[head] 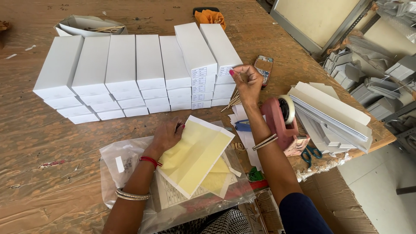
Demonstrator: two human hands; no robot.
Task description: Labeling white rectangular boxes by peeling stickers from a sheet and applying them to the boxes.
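Landmark: the pink tape dispenser (281,123) with its roll of clear tape, standing on the worn wooden surface (52,143); every place below is given from it.
Left hand: the left hand (167,135) is laid flat, fingers spread, on the pale yellow backing sheet (195,156), well to the left of the dispenser; nothing is gripped.
Right hand: the right hand (247,80) is raised above and just left of the dispenser, fingertips pinched together; a small label or bit of tape seems to be held, but it is too small to be told.
Yellow sheet: it is spread over a clear plastic bag (130,173) and a printed white sheet, left of and below the dispenser.
White boxes: flat white cardboard boxes (130,73) are stacked in rows far to the left of and beyond the dispenser; small labels are borne on the ends of the nearest stacks.
Step in hand: judged as a sticker being lifted from its backing.
Next move: a steady pinch and a square placing on a box end would be called for.
Nearby: flat folded white cartons (333,117) lie just right of the dispenser, blue-handled scissors (310,154) just below it.
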